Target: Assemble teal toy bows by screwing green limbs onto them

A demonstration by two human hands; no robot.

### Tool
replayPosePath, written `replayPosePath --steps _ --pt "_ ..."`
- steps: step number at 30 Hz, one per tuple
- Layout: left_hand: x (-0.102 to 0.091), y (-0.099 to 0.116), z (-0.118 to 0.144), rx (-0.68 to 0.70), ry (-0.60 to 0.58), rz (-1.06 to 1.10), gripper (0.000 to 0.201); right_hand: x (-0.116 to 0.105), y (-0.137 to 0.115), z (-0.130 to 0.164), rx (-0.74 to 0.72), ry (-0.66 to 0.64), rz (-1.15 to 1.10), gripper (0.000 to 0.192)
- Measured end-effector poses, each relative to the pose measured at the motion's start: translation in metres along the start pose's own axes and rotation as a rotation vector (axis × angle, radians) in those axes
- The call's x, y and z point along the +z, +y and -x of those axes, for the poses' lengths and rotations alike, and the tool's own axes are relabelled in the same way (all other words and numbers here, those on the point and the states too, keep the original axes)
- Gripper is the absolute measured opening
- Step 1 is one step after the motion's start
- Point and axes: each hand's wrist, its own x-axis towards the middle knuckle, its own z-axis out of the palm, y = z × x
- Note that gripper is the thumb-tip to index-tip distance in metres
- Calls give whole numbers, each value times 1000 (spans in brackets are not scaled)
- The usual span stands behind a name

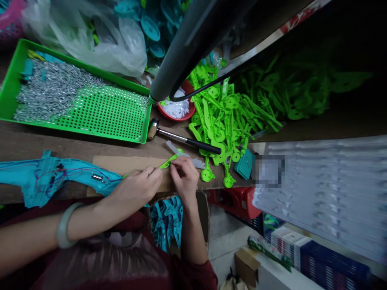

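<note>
My left hand [143, 183], with a ring on one finger, is closed around a narrow bright green plastic part [167, 163]. My right hand [185, 177] is in a pinch at the part's right end; whatever lies between those fingertips is hidden. Both hands are over a piece of brown cardboard [111, 162] on the bench. Just beyond them lie pale grey saw-toothed plastic pieces [198, 163]. A hammer [187, 141] with a black grip lies behind these. At the left rests a blue plastic shell [69, 173] with thin red and dark wires inside.
A green perforated tray [117, 117] of small metal pins stands back left. A red bowl [173, 117] holds pale pieces beside a thick grey post [181, 48]. Green plastic parts [217, 117] are heaped to the right. A box of blue parts [166, 221] sits below the bench edge.
</note>
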Motion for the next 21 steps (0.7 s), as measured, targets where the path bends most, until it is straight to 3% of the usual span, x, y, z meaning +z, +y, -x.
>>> replayPosePath --steps 3,15,21 --pt "0 -1 1 2 28 -15 36 -1 1 -2 -36 -13 25 13" --pt "3 6 -6 -93 -68 -60 35 2 10 -4 -148 5 23 12" --pt "-1 7 -11 -102 -89 -64 38 -3 9 -3 -152 -59 0 15"
